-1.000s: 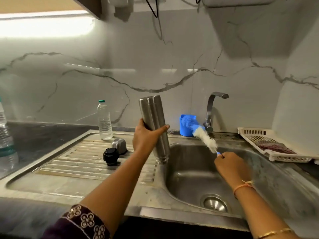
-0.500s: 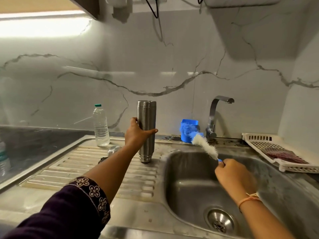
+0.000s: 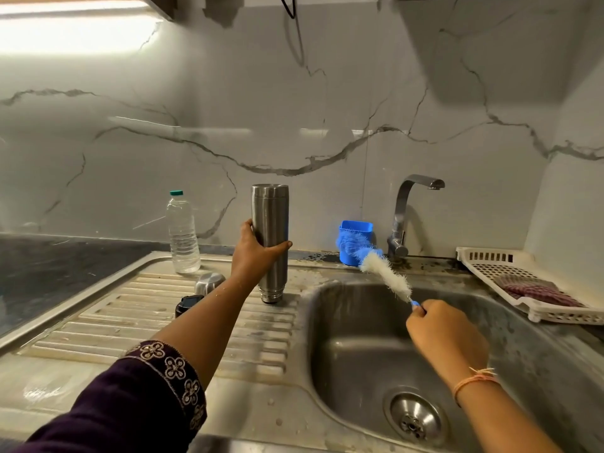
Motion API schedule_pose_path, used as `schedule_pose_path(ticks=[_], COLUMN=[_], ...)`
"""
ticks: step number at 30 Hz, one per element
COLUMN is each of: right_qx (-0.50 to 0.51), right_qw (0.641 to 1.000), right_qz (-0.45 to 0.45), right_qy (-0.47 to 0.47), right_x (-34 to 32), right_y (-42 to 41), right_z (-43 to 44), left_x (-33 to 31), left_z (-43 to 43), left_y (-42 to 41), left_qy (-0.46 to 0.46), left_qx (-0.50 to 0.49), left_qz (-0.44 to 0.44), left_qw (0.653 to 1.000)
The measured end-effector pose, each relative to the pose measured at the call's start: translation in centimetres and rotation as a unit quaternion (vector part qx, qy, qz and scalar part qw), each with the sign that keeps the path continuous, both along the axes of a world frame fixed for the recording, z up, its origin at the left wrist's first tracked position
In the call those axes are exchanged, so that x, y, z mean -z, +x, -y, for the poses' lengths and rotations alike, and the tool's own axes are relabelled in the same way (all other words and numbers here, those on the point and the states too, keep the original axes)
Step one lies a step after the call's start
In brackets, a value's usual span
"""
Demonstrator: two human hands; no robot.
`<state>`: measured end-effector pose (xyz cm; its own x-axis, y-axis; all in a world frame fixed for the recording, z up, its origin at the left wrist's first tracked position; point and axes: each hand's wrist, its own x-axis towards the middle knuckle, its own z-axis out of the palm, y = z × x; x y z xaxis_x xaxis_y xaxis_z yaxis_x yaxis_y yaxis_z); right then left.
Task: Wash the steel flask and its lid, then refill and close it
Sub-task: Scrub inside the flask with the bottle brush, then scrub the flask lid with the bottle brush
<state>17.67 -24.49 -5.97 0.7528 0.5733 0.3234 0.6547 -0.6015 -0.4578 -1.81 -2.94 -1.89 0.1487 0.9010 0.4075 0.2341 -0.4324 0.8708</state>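
Now: left hand (image 3: 253, 258) grips flask (image 3: 270, 217), standing neck-down on drainer (image 3: 130, 322); right hand (image 3: 446, 336) grips brush (image 3: 387, 277) handle over sink (image 3: 356, 358). Capped bottle (image 3: 183, 237) left of left hand, contents clear.

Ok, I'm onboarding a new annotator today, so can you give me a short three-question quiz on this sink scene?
1. True or false: the right hand holds the bottle brush by its handle end.
2. The steel flask gripped by the left hand is: A) lying flat; B) upright; C) tipped far over.
3. Fill in: the plastic bottle on the ribbed drainboard has a ___ cap.
Key: 1 true; 2 B; 3 green.
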Motion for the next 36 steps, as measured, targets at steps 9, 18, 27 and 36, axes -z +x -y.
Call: schedule_pose_path(ticks=[9, 18, 27, 36], right_qx=[0.0, 0.01, 0.007, -0.001], right_qw=[1.0, 1.0, 1.0, 1.0], right_qz=[-0.001, 0.001, 0.01, -0.012], right_qy=[0.001, -0.009, -0.025, -0.012], right_x=[-0.2, -0.4, -0.7, -0.3], right_y=[-0.3, -0.4, -0.7, -0.3], right_z=[0.1, 0.2, 0.5, 1.1], left_x=[0.9, 1.4, 2.8, 3.1], left_z=[0.5, 0.5, 4.0, 7.8], left_y=[0.4, 0.5, -0.3, -8.3], left_qy=[-0.001, -0.008, 0.019, 0.074], left_qx=[0.015, -0.001, -0.044, -0.11], left_qz=[0.026, 0.03, -0.026, -0.132], left_qw=[1.0, 1.0, 0.999, 0.982])
